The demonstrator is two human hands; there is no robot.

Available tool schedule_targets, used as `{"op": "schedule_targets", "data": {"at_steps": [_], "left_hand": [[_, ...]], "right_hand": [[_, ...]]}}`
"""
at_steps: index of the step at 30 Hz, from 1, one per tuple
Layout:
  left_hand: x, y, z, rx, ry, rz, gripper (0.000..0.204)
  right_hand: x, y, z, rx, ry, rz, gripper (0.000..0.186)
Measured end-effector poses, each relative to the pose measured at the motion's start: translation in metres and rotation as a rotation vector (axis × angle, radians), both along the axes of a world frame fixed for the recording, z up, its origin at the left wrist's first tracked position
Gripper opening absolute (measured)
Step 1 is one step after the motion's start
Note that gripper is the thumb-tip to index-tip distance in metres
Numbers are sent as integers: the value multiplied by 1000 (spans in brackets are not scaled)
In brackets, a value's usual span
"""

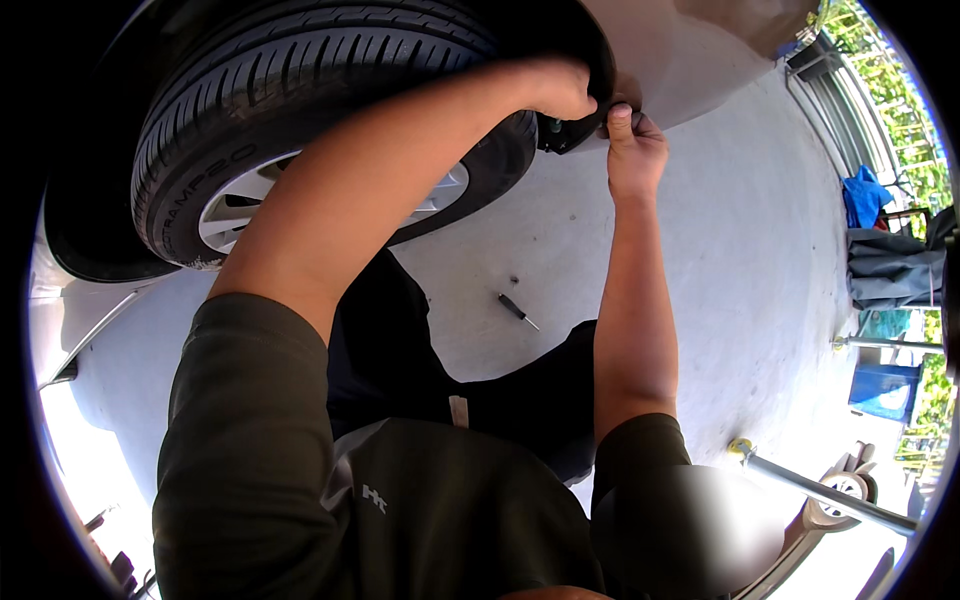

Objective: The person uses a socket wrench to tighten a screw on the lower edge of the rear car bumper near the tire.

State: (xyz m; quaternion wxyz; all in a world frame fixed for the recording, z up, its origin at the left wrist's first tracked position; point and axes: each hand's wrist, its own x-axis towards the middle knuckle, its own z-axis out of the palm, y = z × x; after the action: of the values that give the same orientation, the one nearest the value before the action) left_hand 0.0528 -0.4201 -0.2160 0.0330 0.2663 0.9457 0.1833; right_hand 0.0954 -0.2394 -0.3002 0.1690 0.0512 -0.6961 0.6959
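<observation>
My left hand (562, 88) reaches across the tyre (330, 70) to the dark wheel-arch liner (590, 35). Its fingers are curled and turned away, so what they grip does not show. Close beside it, my right hand (637, 150) pinches the lower edge of the car's bumper (690, 70), thumb on the near side and fingers partly hidden behind. A small dark fitting (556, 126) shows beneath my left hand, too shaded to make out. The wheel, with its silver rim (225, 215), is turned outward and lies partly under my left forearm.
A screwdriver (514, 307) with a black handle lies on the pale floor (540, 240) near my legs. At the right stand a metal rail (830, 492), a blue bin (885, 390) and a hanging grey cloth (895, 268). Another car's wheel (845, 490) shows at the lower right.
</observation>
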Motion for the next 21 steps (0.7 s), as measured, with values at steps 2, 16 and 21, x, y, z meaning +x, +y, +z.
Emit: {"op": "schedule_targets", "data": {"at_steps": [2, 16, 21], "left_hand": [[2, -1, 1, -27, 3, 3, 35], [-1, 4, -15, 4, 195, -7, 39], [5, 3, -1, -76, 162, -29, 34]], "right_hand": [[-1, -1, -1, 8, -1, 2, 44], [2, -3, -1, -43, 44, 16, 44], [2, -5, 0, -43, 49, 9, 45]]}}
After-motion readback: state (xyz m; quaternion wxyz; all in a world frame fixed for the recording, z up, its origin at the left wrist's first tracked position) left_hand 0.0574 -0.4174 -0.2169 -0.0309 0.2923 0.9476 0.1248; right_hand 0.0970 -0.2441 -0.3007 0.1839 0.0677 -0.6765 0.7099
